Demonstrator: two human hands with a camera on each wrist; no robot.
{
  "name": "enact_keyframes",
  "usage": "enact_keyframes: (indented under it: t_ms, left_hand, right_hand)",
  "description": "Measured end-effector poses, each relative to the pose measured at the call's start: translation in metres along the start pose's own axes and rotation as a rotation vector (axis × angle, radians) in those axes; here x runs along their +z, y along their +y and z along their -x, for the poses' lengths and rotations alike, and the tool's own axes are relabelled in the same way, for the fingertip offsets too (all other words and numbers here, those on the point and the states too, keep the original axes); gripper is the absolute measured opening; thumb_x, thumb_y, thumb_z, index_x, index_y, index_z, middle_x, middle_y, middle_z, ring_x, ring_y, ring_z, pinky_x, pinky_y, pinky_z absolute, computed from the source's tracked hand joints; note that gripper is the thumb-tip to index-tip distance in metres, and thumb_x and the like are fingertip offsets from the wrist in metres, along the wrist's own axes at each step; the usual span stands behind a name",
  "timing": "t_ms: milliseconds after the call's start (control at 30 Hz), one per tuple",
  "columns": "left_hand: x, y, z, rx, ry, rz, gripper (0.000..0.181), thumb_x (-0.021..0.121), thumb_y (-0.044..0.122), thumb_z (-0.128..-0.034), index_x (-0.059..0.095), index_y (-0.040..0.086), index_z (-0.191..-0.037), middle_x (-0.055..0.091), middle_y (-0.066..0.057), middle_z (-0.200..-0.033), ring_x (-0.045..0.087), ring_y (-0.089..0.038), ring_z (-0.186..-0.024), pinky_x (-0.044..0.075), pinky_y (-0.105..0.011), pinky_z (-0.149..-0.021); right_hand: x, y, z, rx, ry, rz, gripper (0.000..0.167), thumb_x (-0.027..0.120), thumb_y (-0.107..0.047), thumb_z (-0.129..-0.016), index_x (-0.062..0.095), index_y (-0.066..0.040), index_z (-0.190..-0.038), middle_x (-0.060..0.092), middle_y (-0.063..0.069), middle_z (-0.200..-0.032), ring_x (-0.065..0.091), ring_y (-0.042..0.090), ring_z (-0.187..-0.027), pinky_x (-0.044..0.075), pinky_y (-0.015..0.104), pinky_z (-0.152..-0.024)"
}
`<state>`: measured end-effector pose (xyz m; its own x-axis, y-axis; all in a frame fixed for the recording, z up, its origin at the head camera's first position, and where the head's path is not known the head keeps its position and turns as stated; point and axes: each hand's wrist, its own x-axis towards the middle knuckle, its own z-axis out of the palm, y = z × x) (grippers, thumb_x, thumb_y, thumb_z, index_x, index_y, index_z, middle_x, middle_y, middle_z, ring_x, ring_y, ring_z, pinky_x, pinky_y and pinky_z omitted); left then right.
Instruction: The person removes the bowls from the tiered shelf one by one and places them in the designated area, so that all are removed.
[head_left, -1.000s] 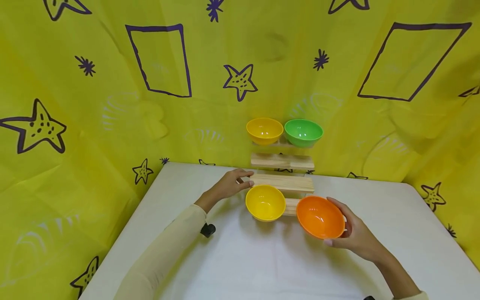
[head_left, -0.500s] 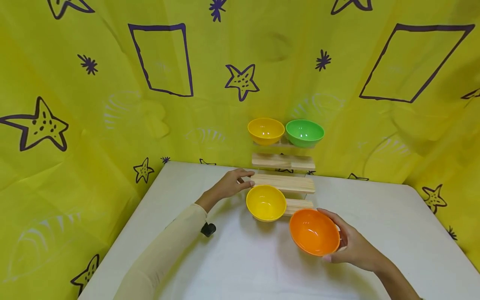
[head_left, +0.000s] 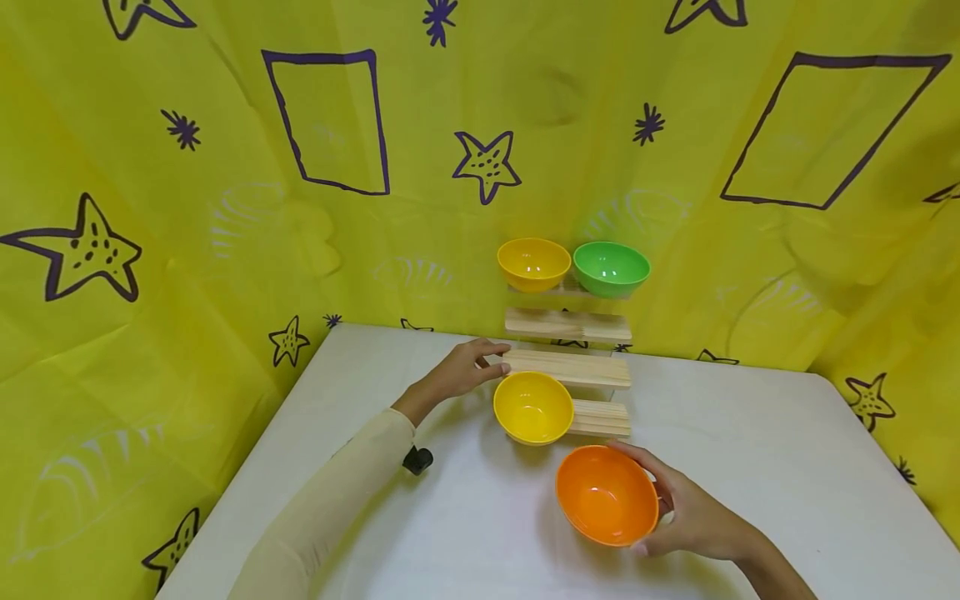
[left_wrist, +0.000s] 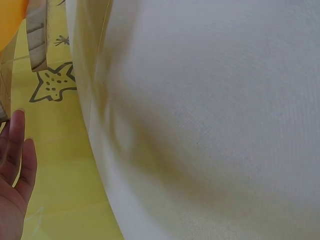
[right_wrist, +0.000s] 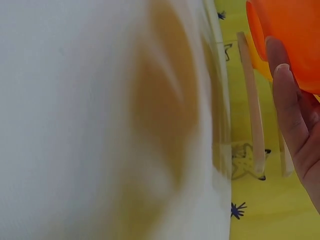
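Note:
My right hand (head_left: 697,517) grips the rim of an orange bowl (head_left: 607,496), fingers behind and thumb in front. The bowl is tilted toward me, in front of a tiered wooden rack (head_left: 570,368). In the right wrist view, fingers (right_wrist: 287,100) lie along the orange bowl's side (right_wrist: 300,40). My left hand (head_left: 461,369) holds the left end of a middle plank between thumb and fingers. A yellow bowl (head_left: 532,408) sits on the lowest plank's left part. On the top plank stand a yellow-orange bowl (head_left: 533,265) and a green bowl (head_left: 611,268), side by side.
The rack stands on a white-covered table (head_left: 465,533), close to a yellow curtain (head_left: 420,233) with printed stars. A small black object (head_left: 417,460) shows beside the left forearm. The lowest plank's right part (head_left: 600,418) is bare.
My right hand has carried the orange bowl away from the lowest plank, toward me and to the left. The left hand stays at the plank's end.

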<state>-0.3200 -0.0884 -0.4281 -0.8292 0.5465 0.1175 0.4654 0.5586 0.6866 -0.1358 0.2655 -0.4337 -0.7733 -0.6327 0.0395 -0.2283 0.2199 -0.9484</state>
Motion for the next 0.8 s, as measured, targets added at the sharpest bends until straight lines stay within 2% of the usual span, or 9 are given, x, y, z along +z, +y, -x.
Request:
enact_keyframes:
  t_ms: [333,600,667,800]
  left_hand:
    - [0.001,-0.001,0.000,0.004,-0.002,0.010,0.051,0.061,0.035,-0.1017,0.053,0.015,-0.148,0.057,-0.009,-0.143,0.064,-0.025,-0.104,0.056,-0.032,-0.083]
    - [0.001,-0.001,0.001,0.003,0.004,0.017,0.051,0.061,0.035,-0.1015,0.053,0.013,-0.147,0.058,-0.009,-0.142,0.064,-0.025,-0.104,0.056,-0.032,-0.084]
    - [0.001,-0.001,0.000,0.004,0.002,0.011,0.051,0.061,0.035,-0.1018,0.053,0.013,-0.147,0.057,-0.010,-0.142,0.064,-0.025,-0.104,0.055,-0.032,-0.084]
    - [0.001,0.000,0.000,0.010,0.002,0.008,0.051,0.061,0.035,-0.1019,0.053,0.014,-0.147,0.058,-0.009,-0.141,0.064,-0.024,-0.104,0.055,-0.031,-0.084]
  right_hand:
    - [0.014,0.001,-0.011,0.006,-0.067,-0.018,0.104,0.082,-0.001,-0.072,0.024,-0.007,-0.158,0.051,-0.008,-0.141,0.066,0.024,-0.100,0.057,0.033,-0.077]
    - [0.027,0.002,-0.023,0.049,-0.102,-0.008,0.106,0.085,-0.007,-0.071,0.026,-0.013,-0.159,0.042,0.016,-0.149,0.064,0.025,-0.101,0.057,0.032,-0.082]
    - [0.030,0.002,-0.027,0.056,-0.110,-0.009,0.105,0.085,-0.008,-0.072,0.027,-0.017,-0.158,0.040,0.018,-0.150,0.063,0.025,-0.101,0.057,0.031,-0.083]
    - [0.036,0.003,-0.032,0.029,-0.128,-0.016,0.104,0.085,-0.007,-0.072,0.026,-0.013,-0.159,0.041,0.019,-0.149,0.063,0.024,-0.101,0.057,0.031,-0.083]
